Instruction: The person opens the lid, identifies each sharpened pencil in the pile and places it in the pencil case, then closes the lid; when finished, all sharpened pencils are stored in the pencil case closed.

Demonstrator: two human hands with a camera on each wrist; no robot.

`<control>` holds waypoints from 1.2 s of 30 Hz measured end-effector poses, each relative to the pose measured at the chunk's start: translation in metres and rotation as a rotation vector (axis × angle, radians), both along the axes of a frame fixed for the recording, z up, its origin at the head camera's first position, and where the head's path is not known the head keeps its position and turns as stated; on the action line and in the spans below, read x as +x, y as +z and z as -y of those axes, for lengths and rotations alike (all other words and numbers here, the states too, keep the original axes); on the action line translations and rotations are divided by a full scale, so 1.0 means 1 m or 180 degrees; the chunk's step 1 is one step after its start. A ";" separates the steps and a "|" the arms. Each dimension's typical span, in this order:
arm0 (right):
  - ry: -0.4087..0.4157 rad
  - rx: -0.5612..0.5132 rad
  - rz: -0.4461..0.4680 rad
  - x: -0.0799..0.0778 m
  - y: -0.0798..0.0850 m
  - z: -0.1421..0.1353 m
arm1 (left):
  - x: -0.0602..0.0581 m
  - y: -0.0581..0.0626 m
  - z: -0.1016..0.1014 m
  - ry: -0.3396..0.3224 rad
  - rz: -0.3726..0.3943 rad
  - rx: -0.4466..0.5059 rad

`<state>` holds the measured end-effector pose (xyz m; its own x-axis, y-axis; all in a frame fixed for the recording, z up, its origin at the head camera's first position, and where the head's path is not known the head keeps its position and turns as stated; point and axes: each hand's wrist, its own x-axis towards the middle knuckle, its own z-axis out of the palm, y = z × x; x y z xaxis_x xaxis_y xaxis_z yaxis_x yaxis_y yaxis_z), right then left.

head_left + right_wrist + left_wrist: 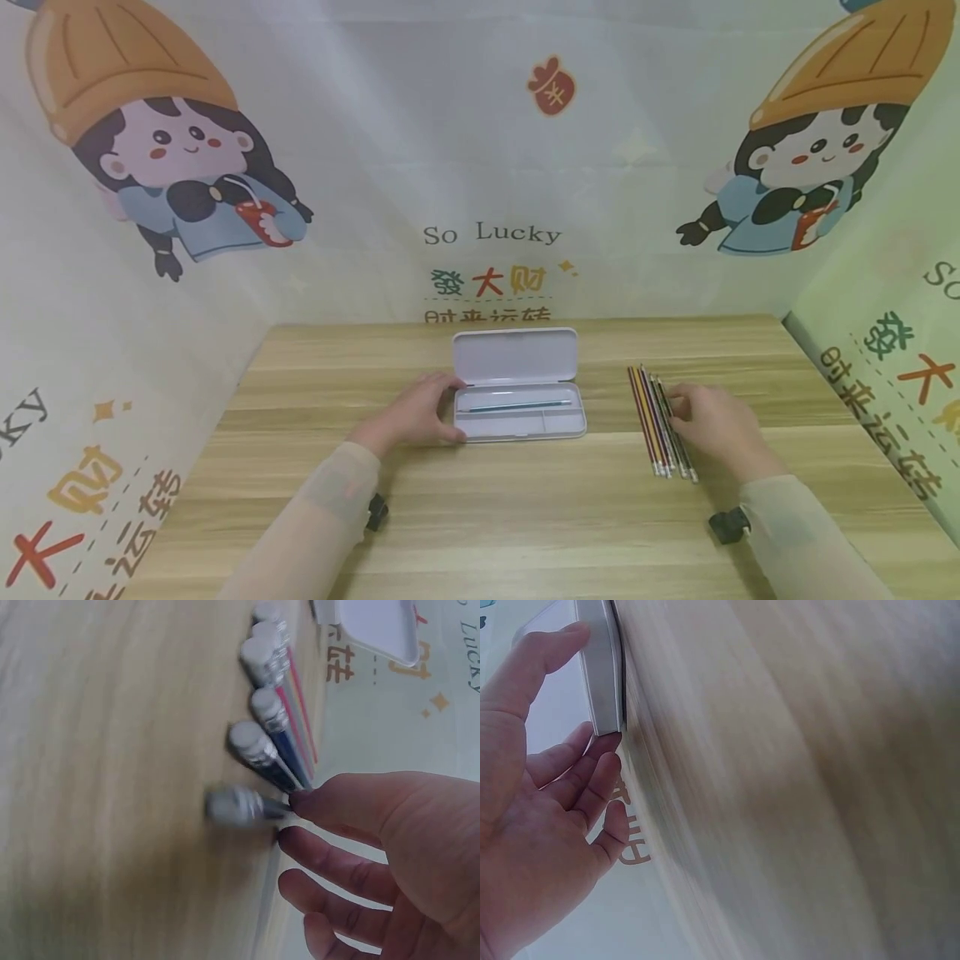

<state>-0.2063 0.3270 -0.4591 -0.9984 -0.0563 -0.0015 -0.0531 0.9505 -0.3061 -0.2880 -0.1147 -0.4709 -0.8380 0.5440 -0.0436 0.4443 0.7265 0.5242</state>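
An open white pencil case (502, 428) lies on the table, its lid (515, 357) tipped back. One teal pencil (517, 407) rests in its long rear compartment. My left hand (420, 412) holds the case's left end, thumb at the front corner and fingers toward the back. To the right of the case, a row of several pencils (651, 425) lies side by side, eraser ends toward me. My right hand (716, 429) is at the right edge of this row. Thumb and index finger pinch a dark pencil (236, 806), its eraser end blurred in the right wrist view.
The wooden table (525, 517) meets a printed cloth backdrop (375, 167) behind and at both sides. Dark wrist cameras show under both sleeves. A strip of tabletop (606, 408) separates the case from the row of pencils.
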 end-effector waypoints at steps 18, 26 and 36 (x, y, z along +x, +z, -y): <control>-0.0182 0.0070 0.0110 0.001 -0.003 -0.004 | 0.000 -0.001 0.001 0.0012 0.0001 0.0012; -0.0276 0.0114 0.0108 0.002 -0.002 -0.004 | -0.001 -0.002 0.001 -0.0045 -0.0046 0.0037; -0.0200 0.0072 -0.0014 0.003 0.001 -0.006 | -0.001 -0.002 0.001 -0.0059 -0.0068 0.0046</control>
